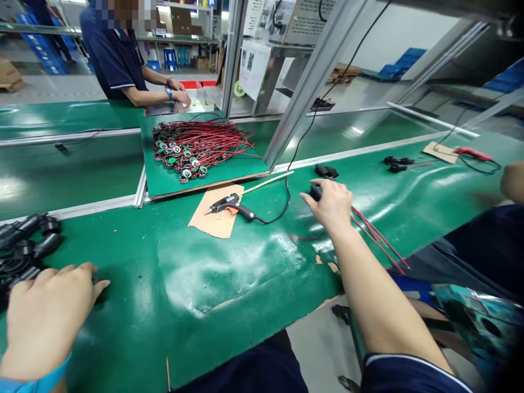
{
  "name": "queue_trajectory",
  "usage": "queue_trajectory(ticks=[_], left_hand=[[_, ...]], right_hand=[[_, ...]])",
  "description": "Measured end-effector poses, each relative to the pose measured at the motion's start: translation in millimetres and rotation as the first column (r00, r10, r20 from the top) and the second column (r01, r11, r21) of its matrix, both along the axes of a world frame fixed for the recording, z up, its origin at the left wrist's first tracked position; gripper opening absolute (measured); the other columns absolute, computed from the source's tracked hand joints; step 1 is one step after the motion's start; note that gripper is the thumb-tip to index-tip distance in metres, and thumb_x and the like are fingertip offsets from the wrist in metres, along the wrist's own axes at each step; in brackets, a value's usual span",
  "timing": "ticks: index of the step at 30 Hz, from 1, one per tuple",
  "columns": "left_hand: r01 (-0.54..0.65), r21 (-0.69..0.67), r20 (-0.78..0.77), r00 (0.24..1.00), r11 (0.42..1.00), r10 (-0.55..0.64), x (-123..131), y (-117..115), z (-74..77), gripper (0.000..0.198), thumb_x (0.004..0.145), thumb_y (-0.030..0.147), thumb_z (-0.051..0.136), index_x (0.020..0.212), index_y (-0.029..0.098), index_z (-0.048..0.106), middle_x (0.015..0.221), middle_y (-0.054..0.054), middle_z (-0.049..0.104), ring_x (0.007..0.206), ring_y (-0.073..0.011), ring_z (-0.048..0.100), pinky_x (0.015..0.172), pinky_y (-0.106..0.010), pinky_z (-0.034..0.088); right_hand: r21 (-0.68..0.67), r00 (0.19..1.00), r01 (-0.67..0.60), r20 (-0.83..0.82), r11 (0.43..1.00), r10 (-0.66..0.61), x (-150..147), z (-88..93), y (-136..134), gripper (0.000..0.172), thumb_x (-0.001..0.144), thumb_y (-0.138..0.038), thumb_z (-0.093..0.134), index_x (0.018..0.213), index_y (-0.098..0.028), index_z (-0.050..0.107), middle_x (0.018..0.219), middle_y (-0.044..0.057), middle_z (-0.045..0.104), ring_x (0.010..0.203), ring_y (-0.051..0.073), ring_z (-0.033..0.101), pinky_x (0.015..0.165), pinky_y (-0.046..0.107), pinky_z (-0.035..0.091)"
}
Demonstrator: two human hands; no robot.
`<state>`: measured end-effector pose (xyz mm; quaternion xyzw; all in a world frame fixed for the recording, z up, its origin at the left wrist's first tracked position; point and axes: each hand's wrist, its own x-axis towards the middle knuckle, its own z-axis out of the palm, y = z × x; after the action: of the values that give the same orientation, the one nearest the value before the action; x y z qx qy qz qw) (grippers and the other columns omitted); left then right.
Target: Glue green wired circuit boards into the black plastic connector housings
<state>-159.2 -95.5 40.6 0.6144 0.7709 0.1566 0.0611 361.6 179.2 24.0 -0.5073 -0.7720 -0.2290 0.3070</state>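
At the lower left, my left hand point(51, 311) curls over a black plastic part point(100, 289), which shows dark beside the thumb; most of it is hidden under the fingers. A pile of black tubular plastic parts point(30, 240) lies just beyond that hand. My right hand point(333, 202) reaches over the bench with its fingers round a black plastic housing point(315, 192). Red wires point(379, 240) trail from under this hand toward the bench's near edge. Another black plastic part point(326, 171) rests just beyond the right fingertips.
A black glue gun point(229, 203) with its stick lies on cardboard point(213, 224) mid-bench. Behind it, a raised board point(164, 188) bears many red-wired round parts point(196, 144). Metal posts point(303, 82) rise behind. A co-worker point(117, 60) works opposite; another person's sleeve point(487, 245) is at right.
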Motion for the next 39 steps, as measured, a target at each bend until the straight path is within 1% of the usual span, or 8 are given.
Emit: queue_trajectory(ticks=[3, 5, 9, 13, 20, 27, 34, 39], left_hand=[[-0.045, -0.113, -0.446, 0.895, 0.993, -0.011, 6.3, -0.5, 9.2, 0.030, 0.094, 0.057, 0.047, 0.084, 0.031, 0.059, 0.049, 0.003, 0.047, 0.050, -0.0268, 0.052, 0.056, -0.032, 0.033], [-0.011, -0.165, -0.479, 0.875, 0.986, -0.071, 5.5, 1.1, 9.2, 0.019, 0.096, 0.046, 0.047, 0.096, 0.032, 0.061, 0.050, 0.004, 0.052, 0.049, -0.0273, 0.056, 0.055, -0.033, 0.035], [0.154, -0.076, -0.324, 0.931, 0.985, -0.171, 11.1, 17.1, -2.5, 0.033, 0.100, 0.045, 0.046, 0.124, 0.027, 0.060, 0.077, -0.004, 0.074, 0.074, -0.0341, 0.071, 0.074, -0.046, 0.052], [0.251, 0.108, 0.053, 0.965, 0.962, -0.258, 36.3, 34.1, -11.3, 0.053, 0.098, 0.051, 0.054, 0.145, 0.027, 0.046, 0.115, -0.010, 0.076, 0.112, -0.0351, 0.070, 0.106, -0.055, 0.048], [0.092, 0.193, 0.676, 0.709, 0.977, -0.200, 69.2, 30.6, -3.4, 0.057, 0.102, 0.039, 0.053, 0.154, 0.030, 0.031, 0.116, -0.008, 0.062, 0.120, -0.0271, 0.068, 0.100, -0.043, 0.056], [-0.097, 0.133, 0.940, 0.327, 0.986, -0.095, 82.0, 39.1, -5.7, 0.039, 0.103, 0.039, 0.050, 0.139, 0.026, 0.046, 0.096, 0.000, 0.051, 0.080, -0.0147, 0.064, 0.066, -0.027, 0.055], [0.026, 0.091, 0.920, 0.379, 0.996, -0.094, 97.0, 39.4, -9.3, 0.044, 0.097, 0.048, 0.060, 0.131, 0.021, 0.054, 0.096, -0.003, 0.062, 0.065, -0.0109, 0.058, 0.061, -0.024, 0.048], [0.219, 0.200, 0.946, 0.209, 0.955, -0.246, 117.0, 28.7, -16.5, 0.063, 0.090, 0.048, 0.073, 0.144, 0.024, 0.052, 0.097, -0.005, 0.069, 0.071, -0.0135, 0.060, 0.070, -0.027, 0.051]], right_hand=[[-0.089, 0.984, -0.179, 0.010, 0.980, 0.180, -58.8, 3.9, 0.7, 0.024, 0.099, -0.038, 0.061, 0.095, -0.017, 0.073, 0.092, 0.013, 0.076, 0.086, 0.024, 0.061, 0.079, 0.038, 0.037], [-0.169, 0.954, -0.292, 0.018, 0.941, 0.299, -105.5, 4.7, 6.2, 0.016, 0.098, -0.031, 0.063, 0.097, -0.019, 0.074, 0.097, 0.010, 0.077, 0.093, 0.025, 0.062, 0.086, 0.039, 0.038], [-0.267, 0.910, -0.397, 0.007, 0.878, 0.414, -186.2, 4.3, 34.2, 0.016, 0.099, -0.024, 0.060, 0.105, -0.020, 0.075, 0.105, 0.009, 0.076, 0.102, 0.026, 0.058, 0.089, 0.039, 0.036], [-0.311, 0.891, -0.430, 0.005, 0.848, 0.454, -228.6, 4.8, 64.3, 0.022, 0.097, -0.018, 0.060, 0.114, -0.018, 0.074, 0.114, 0.013, 0.073, 0.108, 0.028, 0.053, 0.090, 0.040, 0.033], [-0.356, 0.860, -0.477, 0.004, 0.804, 0.511, -242.6, 14.0, 70.0, 0.025, 0.101, -0.022, 0.047, 0.111, -0.014, 0.069, 0.113, 0.016, 0.069, 0.106, 0.028, 0.052, 0.092, 0.040, 0.036], [-0.408, 0.817, -0.500, 0.070, 0.764, 0.572, -253.3, 47.4, 26.9, 0.023, 0.097, -0.023, 0.058, 0.116, -0.013, 0.067, 0.102, 0.012, 0.071, 0.096, 0.025, 0.059, 0.086, 0.034, 0.042], [-0.363, 0.764, -0.542, 0.163, 0.758, 0.624, -237.4, 100.8, -70.3, 0.014, 0.095, -0.022, 0.066, 0.084, -0.019, 0.074, 0.084, 0.005, 0.067, 0.080, 0.019, 0.061, 0.062, 0.029, 0.039], [-0.416, 0.641, -0.703, -0.021, 0.576, 0.767, -215.6, 110.8, -137.0, 0.014, 0.101, -0.026, 0.061, 0.091, -0.020, 0.070, 0.079, 0.001, 0.071, 0.069, 0.014, 0.065, 0.060, 0.024, 0.046]])
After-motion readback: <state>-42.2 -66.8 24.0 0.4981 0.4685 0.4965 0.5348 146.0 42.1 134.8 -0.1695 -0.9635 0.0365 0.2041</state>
